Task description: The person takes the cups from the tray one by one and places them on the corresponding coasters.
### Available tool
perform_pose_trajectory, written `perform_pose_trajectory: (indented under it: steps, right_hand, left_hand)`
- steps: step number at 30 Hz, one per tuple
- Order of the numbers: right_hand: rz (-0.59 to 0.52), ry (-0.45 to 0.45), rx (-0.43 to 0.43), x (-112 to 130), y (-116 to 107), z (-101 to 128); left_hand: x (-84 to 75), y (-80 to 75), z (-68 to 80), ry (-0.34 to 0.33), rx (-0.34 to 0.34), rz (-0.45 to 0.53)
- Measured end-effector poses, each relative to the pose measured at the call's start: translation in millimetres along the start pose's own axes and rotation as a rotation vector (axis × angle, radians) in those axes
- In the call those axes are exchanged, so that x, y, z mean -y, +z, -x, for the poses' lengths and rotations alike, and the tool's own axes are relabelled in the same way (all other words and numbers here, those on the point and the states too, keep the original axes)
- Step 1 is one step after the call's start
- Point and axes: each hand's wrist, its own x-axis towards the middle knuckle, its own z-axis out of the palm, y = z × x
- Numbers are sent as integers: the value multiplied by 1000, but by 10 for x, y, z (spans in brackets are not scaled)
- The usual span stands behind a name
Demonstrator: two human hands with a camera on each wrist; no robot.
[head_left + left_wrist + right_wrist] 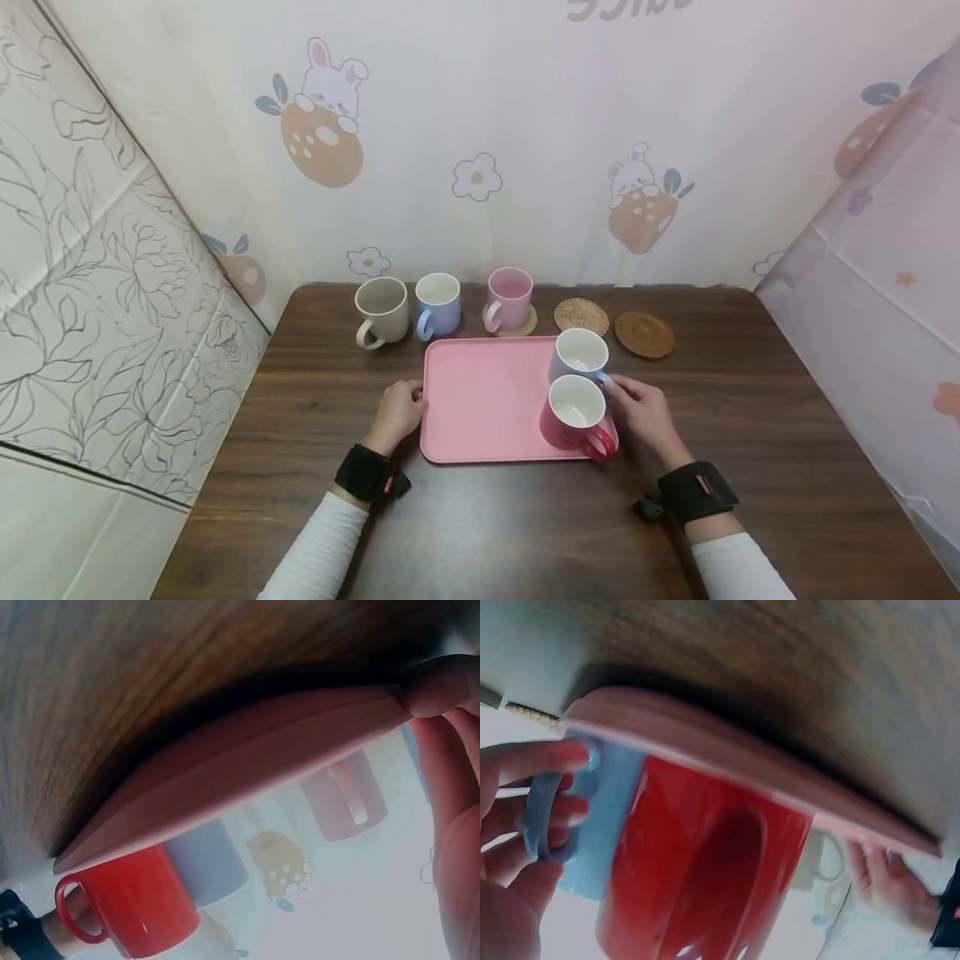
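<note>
Blue mug (pixel 600 817) handle in right hand (pixel 517 847), clear only rt wrist.

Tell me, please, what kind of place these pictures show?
Probably a small tabletop recording booth, not a real kitchen: printed bunny-pattern sheets wall in a dark wooden table, where ceramic mugs and round coasters stand beside a pink plastic tray.

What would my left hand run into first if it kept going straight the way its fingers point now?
Your left hand already touches the left rim of the pink tray. Going straight on, rightward across the tray, it would probably meet the red mug first, though depth is hard to judge.
</note>
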Motion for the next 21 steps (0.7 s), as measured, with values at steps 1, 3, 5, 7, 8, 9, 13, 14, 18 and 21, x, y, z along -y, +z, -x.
perform_pose_trajectory:
  steps: [1, 3, 5, 7, 8, 9, 13, 14, 18, 21]
  right_hand:
    - [-6, 6, -1, 9, 2, 2]
    - [-19, 12, -6, 21, 5, 11]
    - [-27, 13, -5, 28, 4, 18]
    - [-33, 4, 0, 32, 1, 21]
    - [-29, -4, 3, 30, -3, 22]
    - [-29, -12, 8, 28, -6, 20]
    - [-44, -37, 17, 21, -22, 24]
    - [-52, -43, 22, 17, -28, 26]
    - [-101, -52, 27, 12, -54, 33]
    - [-113, -68, 38, 22, -74, 31]
  left_hand:
    - [2, 0, -1, -7, 1, 7]
    - [1, -2, 0, -18, 5, 22]
    - [1, -7, -2, -30, 12, 39]
    - [0, -13, -5, -42, 24, 63]
    - [1, -18, -6, -44, 27, 76]
    - [3, -21, -9, -48, 31, 92]
    - [15, -32, -11, -64, 56, 142]
    - [18, -34, -11, -65, 61, 143]
    - [15, -36, -21, -71, 83, 142]
    - [12, -48, -33, -75, 91, 138]
